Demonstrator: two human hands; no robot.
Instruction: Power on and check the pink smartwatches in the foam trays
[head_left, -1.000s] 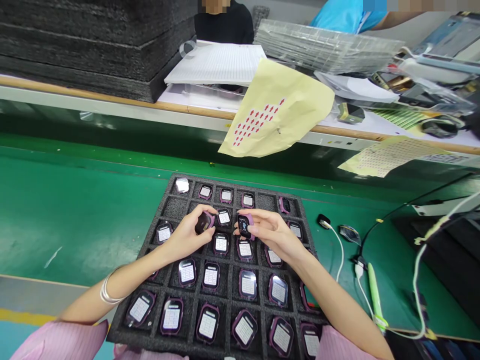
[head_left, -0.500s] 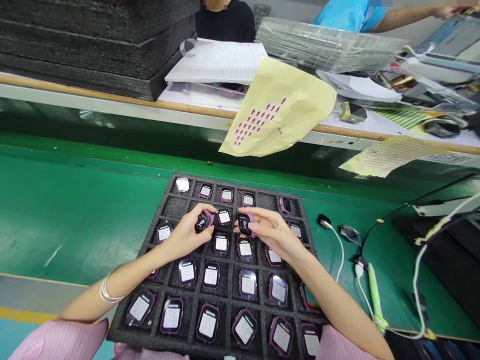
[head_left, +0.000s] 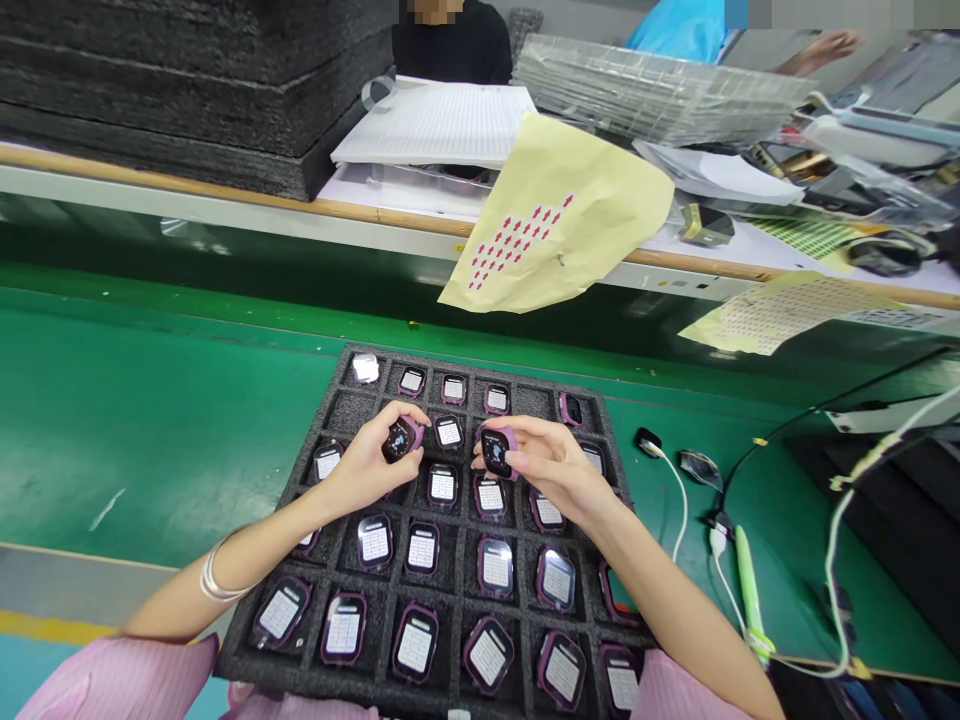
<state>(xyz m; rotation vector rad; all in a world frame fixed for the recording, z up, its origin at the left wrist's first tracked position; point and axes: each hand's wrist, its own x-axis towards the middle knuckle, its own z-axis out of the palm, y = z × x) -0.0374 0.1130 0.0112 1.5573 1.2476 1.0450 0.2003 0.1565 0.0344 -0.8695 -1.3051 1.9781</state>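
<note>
A black foam tray (head_left: 352, 414) lies on the green belt in front of me, its pockets filled with several purple smartwatch bodies showing white screens. My left hand (head_left: 365, 468) is closed round one purple watch body (head_left: 397, 439), its dark screen turned up. Just to the right, my right hand (head_left: 551, 465) pinches a second purple watch body (head_left: 496, 451), also with a dark lit screen. Both hands hover over the tray's upper middle rows, a few centimetres apart.
Charging cables with a black puck (head_left: 646, 441) and a green pen (head_left: 750, 585) lie right of the tray. A yellow sheet with red stickers (head_left: 555, 215) hangs over the far bench edge. Black foam slabs (head_left: 187, 80) are stacked at back left. Two people sit beyond the bench.
Both hands stayed over the tray. The watch in my left hand has turned so its screen shows more, and the right-hand watch has shifted slightly right and down.
</note>
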